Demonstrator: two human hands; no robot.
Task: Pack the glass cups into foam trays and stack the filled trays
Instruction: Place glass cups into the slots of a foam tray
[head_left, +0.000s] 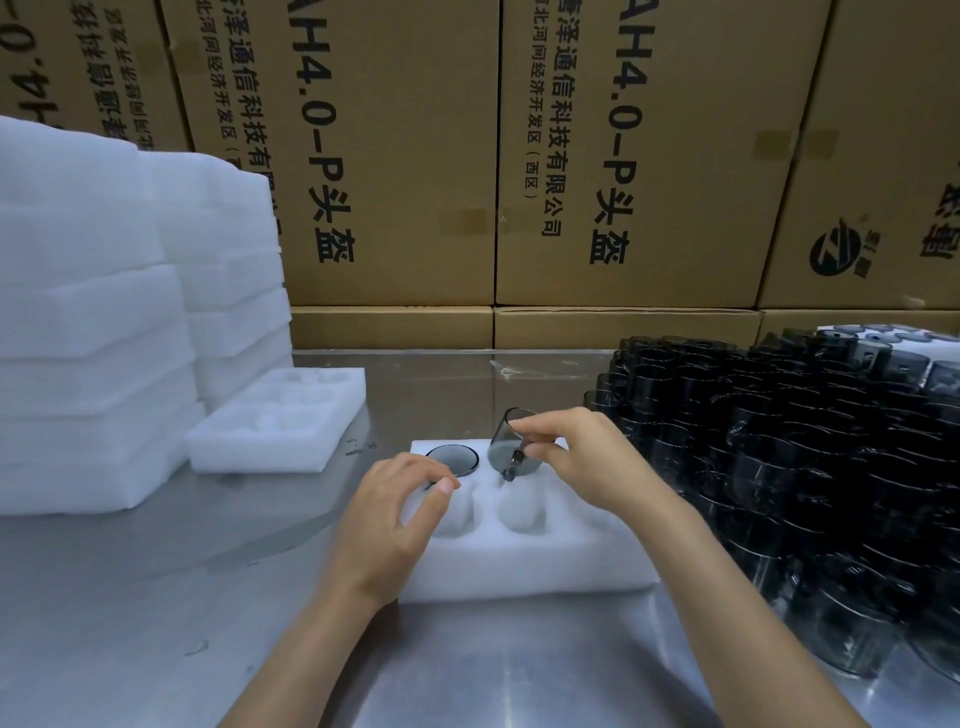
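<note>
— Foam first: what is lying in front of the person?

— White foam tray is sitting at the centre of the steel table, with round pockets cut into it. One smoky glass cup is already resting in the far-left pocket, at about eleven o'clock on the tray, seen from above as a dark ring.

— And the hands?

— Right hand is pinching a second smoky glass cup by its rim, thumb and forefinger closed on the glass. That cup is leaning tilted over the far-right pocket, at about one o'clock on the tray, its base touching the foam there. Left hand is lying on the tray's left side with fingers loosely curled and the fingertips pressing on the foam just beside the seated cup; it is gripping nothing.

— Where are the other cups waiting?

— At three o'clock, a dense mass of dark loose glass cups is crowding the right side of the table, reaching from the far edge to the near corner. At ten o'clock another foam tray is lying flat, and behind it, at nine o'clock, stacked foam trays are rising in tall white columns. Cardboard cartons with black printed lettering are standing along the twelve o'clock side — walling off the back of the table.
</note>
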